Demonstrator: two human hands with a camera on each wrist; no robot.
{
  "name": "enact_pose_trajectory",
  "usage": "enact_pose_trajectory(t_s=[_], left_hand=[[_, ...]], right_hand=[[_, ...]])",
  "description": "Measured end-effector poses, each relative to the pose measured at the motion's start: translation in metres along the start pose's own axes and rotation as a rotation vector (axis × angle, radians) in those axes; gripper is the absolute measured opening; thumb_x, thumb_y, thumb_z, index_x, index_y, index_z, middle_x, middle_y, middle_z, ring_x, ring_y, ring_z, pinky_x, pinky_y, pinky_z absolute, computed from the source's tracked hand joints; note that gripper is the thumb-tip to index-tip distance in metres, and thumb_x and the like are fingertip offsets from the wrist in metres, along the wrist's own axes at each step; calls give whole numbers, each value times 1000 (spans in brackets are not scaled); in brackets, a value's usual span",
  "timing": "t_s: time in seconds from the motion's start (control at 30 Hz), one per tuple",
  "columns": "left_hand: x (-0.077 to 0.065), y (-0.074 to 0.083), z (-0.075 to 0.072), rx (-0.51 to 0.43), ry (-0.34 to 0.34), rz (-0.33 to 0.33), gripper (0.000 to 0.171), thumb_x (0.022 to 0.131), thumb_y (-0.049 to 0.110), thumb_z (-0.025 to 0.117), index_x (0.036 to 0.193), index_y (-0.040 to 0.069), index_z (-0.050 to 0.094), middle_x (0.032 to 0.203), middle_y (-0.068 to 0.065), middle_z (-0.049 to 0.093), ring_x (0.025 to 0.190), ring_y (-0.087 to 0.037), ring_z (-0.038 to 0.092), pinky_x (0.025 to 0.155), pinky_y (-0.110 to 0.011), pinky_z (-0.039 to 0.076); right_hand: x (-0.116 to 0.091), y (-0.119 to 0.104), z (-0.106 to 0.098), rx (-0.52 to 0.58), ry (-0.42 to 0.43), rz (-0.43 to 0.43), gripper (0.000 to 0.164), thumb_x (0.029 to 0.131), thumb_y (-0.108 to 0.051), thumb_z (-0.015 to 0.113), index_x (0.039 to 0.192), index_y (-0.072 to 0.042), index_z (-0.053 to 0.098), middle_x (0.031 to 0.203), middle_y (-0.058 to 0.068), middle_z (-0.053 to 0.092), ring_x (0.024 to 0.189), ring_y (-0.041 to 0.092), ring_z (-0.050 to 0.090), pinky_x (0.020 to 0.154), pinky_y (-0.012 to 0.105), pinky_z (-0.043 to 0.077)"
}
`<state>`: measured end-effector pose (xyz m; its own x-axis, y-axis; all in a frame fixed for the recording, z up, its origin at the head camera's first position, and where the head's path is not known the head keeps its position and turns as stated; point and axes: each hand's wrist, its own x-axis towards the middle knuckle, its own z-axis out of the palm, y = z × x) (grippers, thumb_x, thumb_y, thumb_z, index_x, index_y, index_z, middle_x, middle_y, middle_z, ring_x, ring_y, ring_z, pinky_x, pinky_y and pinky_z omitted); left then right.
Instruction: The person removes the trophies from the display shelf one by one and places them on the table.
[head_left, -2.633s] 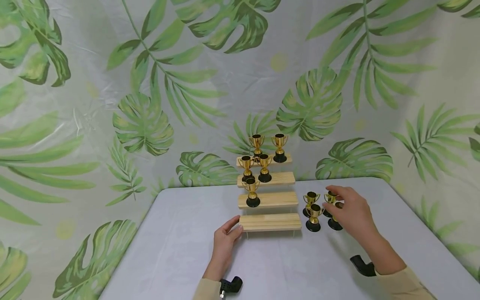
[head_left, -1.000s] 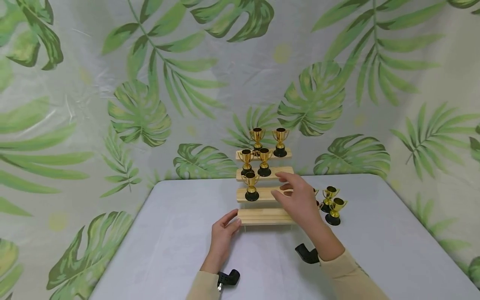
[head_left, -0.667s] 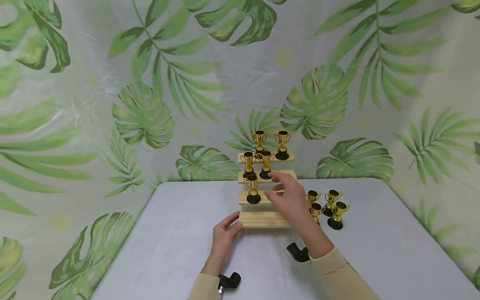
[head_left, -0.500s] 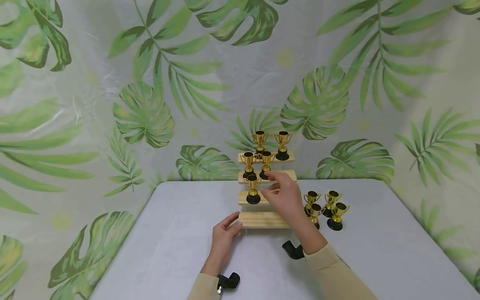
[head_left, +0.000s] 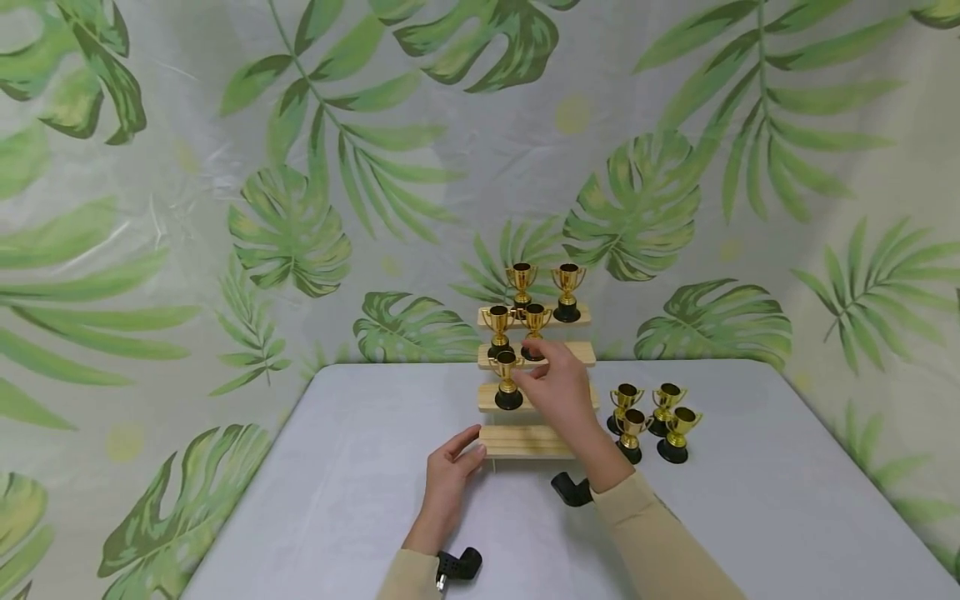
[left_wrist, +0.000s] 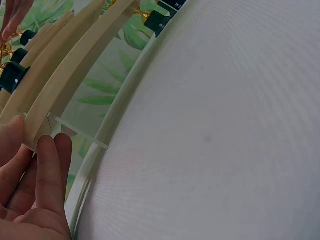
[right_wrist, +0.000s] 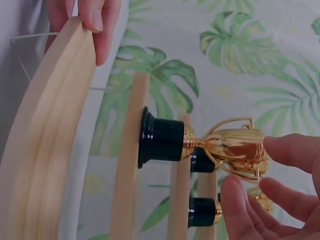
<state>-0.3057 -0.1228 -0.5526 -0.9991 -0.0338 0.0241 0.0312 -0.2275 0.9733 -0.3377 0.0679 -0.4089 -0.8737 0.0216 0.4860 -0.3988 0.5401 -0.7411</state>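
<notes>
My left hand [head_left: 447, 479] pinches the left end of the lowest board of a tiered wooden display stand [head_left: 521, 442], its thumb on top and fingers at the end edge. One gold trophy cup [head_left: 504, 368] with a black base stands upright on the second board from the bottom. Close around that trophy's cup is my right hand [head_left: 562, 387], with thumb and fingers spread. In the right wrist view, an index fingertip [right_wrist: 272, 145] is right at the rim and the thumb [right_wrist: 232, 192] lies near a handle.
Two trophies [head_left: 536, 321] stand on the third board and two more trophies [head_left: 567, 287] on the top one. Right of the stand, several trophies [head_left: 681, 429] are grouped on the white-covered table [head_left: 337, 500]. A leaf-print curtain [head_left: 405, 200] hangs behind.
My right hand has moved left from the trophies on the table, across the stand, to the trophy on the second board. My left hand keeps its hold. The trophies stay put.
</notes>
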Motion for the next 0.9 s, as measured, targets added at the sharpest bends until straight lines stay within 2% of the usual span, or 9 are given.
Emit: enact_pose_trajectory(t_s=[0.17,0.33,0.5,0.9], left_hand=[[2,1,-1,11,-3,-5,46,94,6,70,138,-1,59,144,-18,54,110,-18,65,89,-29,56],[1,1,-2,11,-11,-22,45,94,3,69,138,-2,58,144,-19,53,112,-20,64,92,-32,55],[2,-1,-2,4,-4,-18,46,94,7,70,138,1,59,144,-17,54,111,-18,65,92,-32,55],[2,-4,-2,3,0,0,47,93,13,74,137,3,61,143,-15,55,111,-19,65,88,-28,56]], right_hand=[[7,-5,5,-31,-16,17,51,83,-29,85,129,-17,68,116,8,65,80,17,68,63,33,58],[9,-8,9,-52,-25,12,52,81,-32,87,127,-14,68,114,6,66,78,16,67,64,33,58],[11,-8,13,-58,-24,-9,49,80,-28,88,123,-10,71,109,9,66,78,18,66,67,36,57],[13,-4,22,-110,-15,0,35,80,-30,88,108,-15,74,93,0,66,74,14,62,59,31,53]])
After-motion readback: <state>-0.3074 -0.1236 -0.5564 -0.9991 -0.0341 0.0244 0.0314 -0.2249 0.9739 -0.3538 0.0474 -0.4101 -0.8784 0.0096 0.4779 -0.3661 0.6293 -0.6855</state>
